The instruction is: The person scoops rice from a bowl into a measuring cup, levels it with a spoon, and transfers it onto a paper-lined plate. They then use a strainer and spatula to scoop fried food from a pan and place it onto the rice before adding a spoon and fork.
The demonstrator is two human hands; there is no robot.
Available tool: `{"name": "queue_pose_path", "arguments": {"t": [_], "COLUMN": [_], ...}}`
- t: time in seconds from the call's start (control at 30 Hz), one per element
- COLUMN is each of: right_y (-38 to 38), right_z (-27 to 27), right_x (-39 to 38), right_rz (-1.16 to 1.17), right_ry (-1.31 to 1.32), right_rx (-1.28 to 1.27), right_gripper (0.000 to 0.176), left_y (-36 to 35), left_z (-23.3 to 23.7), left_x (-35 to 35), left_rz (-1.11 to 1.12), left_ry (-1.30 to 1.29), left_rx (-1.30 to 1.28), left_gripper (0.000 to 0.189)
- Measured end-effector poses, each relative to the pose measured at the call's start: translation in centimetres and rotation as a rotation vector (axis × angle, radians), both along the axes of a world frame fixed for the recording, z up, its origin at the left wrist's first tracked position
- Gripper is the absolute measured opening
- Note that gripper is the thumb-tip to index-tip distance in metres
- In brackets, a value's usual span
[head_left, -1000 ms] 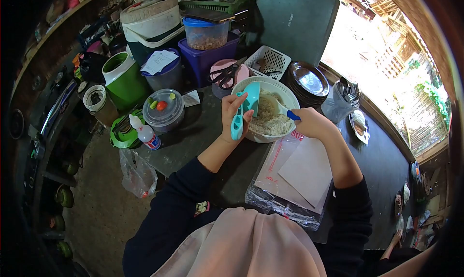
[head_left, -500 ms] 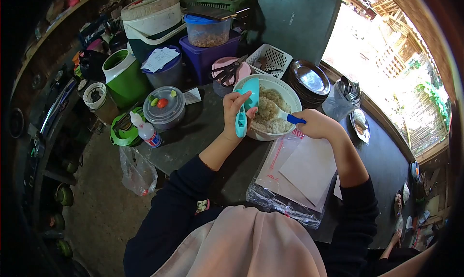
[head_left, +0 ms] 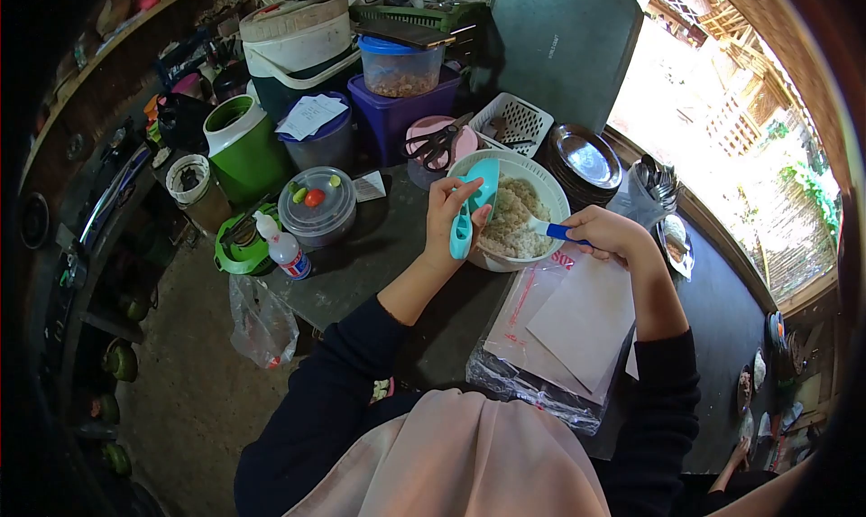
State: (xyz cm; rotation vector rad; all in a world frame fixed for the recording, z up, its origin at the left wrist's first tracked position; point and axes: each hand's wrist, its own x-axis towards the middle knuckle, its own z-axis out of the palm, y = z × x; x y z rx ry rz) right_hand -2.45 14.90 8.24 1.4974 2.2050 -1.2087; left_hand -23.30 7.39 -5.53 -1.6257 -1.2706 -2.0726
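A white plastic bowl (head_left: 557, 176) with a perforated-looking rim holds cooked rice (head_left: 512, 233). My left hand (head_left: 445, 212) is closed round the handle of a turquoise rice scoop (head_left: 487, 176), which is tilted over the bowl's left side. What lies inside the scoop is turned away from me. In my right hand (head_left: 613, 232) is a spatula with a blue handle (head_left: 566, 234). Its white blade touches the rice near the right side of the bowl, partly sunk in it.
Wrapping paper sheets (head_left: 582, 323) in plastic lie before the bowl. Stacked plates (head_left: 585, 152), a cutlery container (head_left: 636, 199) and a white basket (head_left: 512, 124) stand behind it. Leftward are a lidded tub (head_left: 317, 219), a squeeze bottle (head_left: 287, 248) and scissors (head_left: 437, 145). Another person's hand (head_left: 738, 454) shows at lower right.
The whole view has shifted slightly, so things appear lower and further right. The spatula blade has drawn a little toward the bowl's right side. Both hands keep their hold.
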Motion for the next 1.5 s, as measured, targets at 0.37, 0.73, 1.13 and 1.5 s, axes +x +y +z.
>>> {"name": "queue_pose_path", "arguments": {"t": [0.37,0.73,1.13,1.5], "right_y": [-0.1,0.6,-6.6,-6.6], "right_z": [1.7,2.6,4.0,2.1], "right_x": [2.4,5.2,-0.5,-0.4], "right_rz": [-0.195,-0.177,0.132,0.143], "right_ry": [0.200,0.370,0.066,0.297], "right_rx": [-0.114,-0.022,0.635,0.869], "right_gripper": [0.037,0.040,0.042,0.039], "left_y": [-0.1,-0.3,-1.1,-0.7], "left_z": [1.5,1.4,2.5,2.1], "left_x": [-2.6,-2.1,-1.4,-3.2], "left_rz": [-0.049,-0.140,-0.663,-0.847], "left_ry": [-0.227,-0.253,-0.923,-1.290], "left_rx": [-0.030,-0.178,-0.301,-0.255], "left_gripper": [0.017,0.018,0.017,0.015]}}
